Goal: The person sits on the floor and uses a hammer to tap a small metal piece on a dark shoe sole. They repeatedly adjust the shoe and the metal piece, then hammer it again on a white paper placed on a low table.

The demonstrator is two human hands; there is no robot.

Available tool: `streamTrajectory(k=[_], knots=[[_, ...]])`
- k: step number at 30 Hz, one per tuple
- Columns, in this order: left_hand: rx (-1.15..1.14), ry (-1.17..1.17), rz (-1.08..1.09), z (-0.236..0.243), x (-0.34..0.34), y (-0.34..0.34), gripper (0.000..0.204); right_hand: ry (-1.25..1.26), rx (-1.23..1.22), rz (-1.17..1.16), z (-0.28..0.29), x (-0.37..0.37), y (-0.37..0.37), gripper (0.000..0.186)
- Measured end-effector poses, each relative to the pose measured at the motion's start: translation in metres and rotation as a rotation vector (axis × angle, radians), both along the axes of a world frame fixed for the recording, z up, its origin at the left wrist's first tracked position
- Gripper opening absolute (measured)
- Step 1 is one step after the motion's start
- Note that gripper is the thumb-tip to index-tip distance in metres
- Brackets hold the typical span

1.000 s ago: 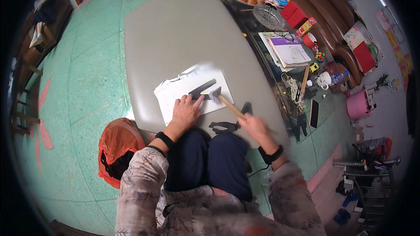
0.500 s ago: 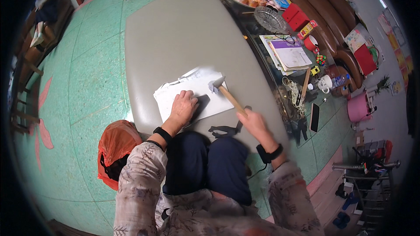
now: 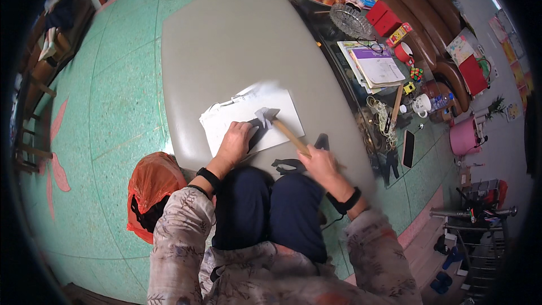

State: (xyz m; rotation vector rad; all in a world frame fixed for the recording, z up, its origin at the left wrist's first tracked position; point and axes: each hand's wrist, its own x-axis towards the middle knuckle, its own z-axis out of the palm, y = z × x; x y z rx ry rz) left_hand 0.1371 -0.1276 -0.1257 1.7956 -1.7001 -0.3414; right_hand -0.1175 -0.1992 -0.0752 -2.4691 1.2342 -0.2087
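Observation:
My right hand (image 3: 319, 162) grips the wooden handle of a hammer (image 3: 291, 135). Pale grey wrapping covers part of the hammer's head, which is over the far end of a dark strip (image 3: 255, 138); contact between them is unclear. That strip, its material too indistinct to name, lies on a white pad of paper (image 3: 286, 105). With its fingers bent, my left hand (image 3: 235, 140) holds the strip at its left side. Right of the pad, near my knees, are a black looped piece (image 3: 288, 165) and another dark piece (image 3: 322, 142), partly behind the hammer hand.
The pad rests on a wide grey padded bench (image 3: 226, 39). An orange plastic bag (image 3: 153, 178) stands at its left on the green floor. Along the right runs a glass table holding notebooks (image 3: 377, 68), a glass dish (image 3: 351, 21), a mug (image 3: 421, 105), tangled cord and a phone (image 3: 408, 148).
The hammer head has moved left and slightly down, to the dark strip. My right hand has shifted left and down with it. My left fingers have drawn in on the strip.

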Motion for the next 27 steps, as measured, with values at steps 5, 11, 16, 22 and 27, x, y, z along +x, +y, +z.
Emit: streamTrajectory(k=[5,11,16,22,27], knots=[[0.058,-0.162,0.054,-0.005,-0.002,0.017,0.05,0.111,0.031,0.003,-0.001,0.0,-0.009,0.031],[0.229,-0.299,0.057,-0.011,-0.005,0.024,0.064,-0.136,0.013,-0.081,0.012,0.006,0.001,0.034],[0.262,-0.317,0.054,-0.009,0.0,0.023,0.063,0.094,0.02,0.057,0.006,0.003,-0.008,0.031],[0.269,-0.313,0.021,-0.007,-0.001,0.021,0.064,0.014,-0.045,0.123,0.0,-0.001,0.003,0.03],[0.296,-0.327,-0.014,-0.01,0.006,0.025,0.067,-0.063,-0.012,0.115,0.011,0.006,0.011,0.031]])
